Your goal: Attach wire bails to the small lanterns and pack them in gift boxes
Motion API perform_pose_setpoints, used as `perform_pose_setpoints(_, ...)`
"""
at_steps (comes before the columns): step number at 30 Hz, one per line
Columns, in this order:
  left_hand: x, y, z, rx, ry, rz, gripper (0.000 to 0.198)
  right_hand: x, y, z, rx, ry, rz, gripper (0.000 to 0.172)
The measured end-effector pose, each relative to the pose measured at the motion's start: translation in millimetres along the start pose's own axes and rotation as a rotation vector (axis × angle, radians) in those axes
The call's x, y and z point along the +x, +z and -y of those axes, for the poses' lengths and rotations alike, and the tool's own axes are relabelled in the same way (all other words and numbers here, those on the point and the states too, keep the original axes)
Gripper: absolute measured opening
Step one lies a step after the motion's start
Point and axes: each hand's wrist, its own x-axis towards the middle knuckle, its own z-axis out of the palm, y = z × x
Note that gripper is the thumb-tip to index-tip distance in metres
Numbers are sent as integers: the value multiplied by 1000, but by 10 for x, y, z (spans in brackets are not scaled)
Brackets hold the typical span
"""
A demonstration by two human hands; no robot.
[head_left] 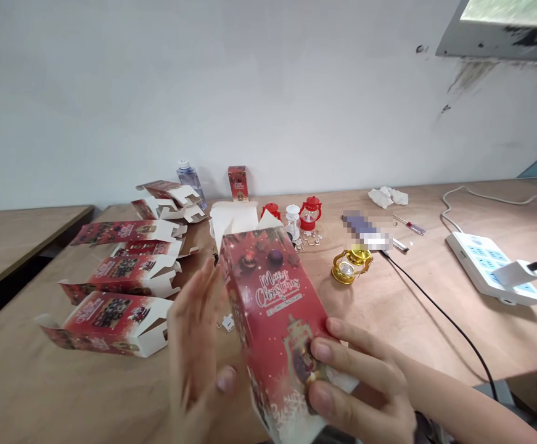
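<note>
A red "Merry Christmas" gift box [268, 333] is tilted up in front of me, with a white flap raised at its far end. My right hand [365, 382] grips its lower right side, fingertips on the printed front. Just left of the box is my left hand [194, 345], slightly blurred, fingers stretched out and thumb apart; whether it touches the box I cannot tell. A small gold lantern [343, 272] lies on its side to the right. Behind the box stand a white lantern [293, 222] and a red lantern [311, 214], with another red one partly hidden.
Several red boxes with open flaps [111, 320] lie at left on the wooden table [411, 327]. At the back are a bottle [189, 179] and a small upright box [238, 182]. Rightward sit a pixelated flat object [365, 228], a screwdriver [411, 226] and a power strip [481, 259] with cables.
</note>
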Motion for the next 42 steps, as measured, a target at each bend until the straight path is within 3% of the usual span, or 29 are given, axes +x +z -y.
perform_pose_setpoints(3, 226, -180, 41, -311, -106, 244, 72, 138, 78, -300, 0, -589, -5, 15)
perform_pose_setpoints(5, 289, -220, 62, -332, -170, 330, 68, 187, 119, -459, 19, -719, 54, 17)
perform_pose_setpoints(6, 299, -216, 62, -287, -177, 351, 71, 174, 132, -506, 37, -717, 98, 17)
perform_pose_setpoints(9, 295, -152, 17, -137, -109, 463, 88, 21, 121, -524, -1, -518, 179, 18)
perform_pose_setpoints(12, 282, -82, -45, -15, 13, 583, 77, -112, 41, -439, -262, -260, 113, 31)
perform_pose_setpoints(14, 248, -50, -40, 32, 76, 580, 71, -121, -19, -379, -444, -194, 50, 35)
perform_pose_setpoints(17, 107, -2, 91, 50, 81, 457, 76, -98, -74, -325, -596, -165, -8, 37)
perform_pose_setpoints(19, -43, 47, 239, 41, 39, 290, 83, -116, -98, -323, -585, -111, -3, 43)
perform_pose_setpoints(22, -275, 148, 437, -79, 7, 173, 76, -174, -171, -407, -506, 0, 1, 49)
perform_pose_setpoints(26, -466, 261, 529, -81, 69, 66, 72, -192, -381, -766, -670, 203, -150, 54)
perform_pose_setpoints(29, -529, 295, 535, -24, 132, 69, 74, -208, -533, -1117, -754, 495, -49, 54)
perform_pose_setpoints(31, -555, 300, 547, -11, 145, 38, 74, -232, -599, -1276, -647, 679, 52, 45)
perform_pose_setpoints(33, -573, 301, 561, -11, 131, 35, 75, -237, -655, -1317, -536, 788, 33, 38)
perform_pose_setpoints(36, -581, 311, 558, -54, 73, 69, 77, -148, -779, -1140, -277, 780, -120, 39)
perform_pose_setpoints(38, -581, 326, 546, -93, 45, 79, 75, -18, -881, -909, 49, 733, -144, 39)
perform_pose_setpoints(40, -591, 344, 551, -121, 49, 88, 75, 146, -944, -651, 469, 670, -13, 38)
perform_pose_setpoints(42, -625, 364, 593, -125, 45, 106, 75, 318, -926, -423, 819, 627, 211, 46)
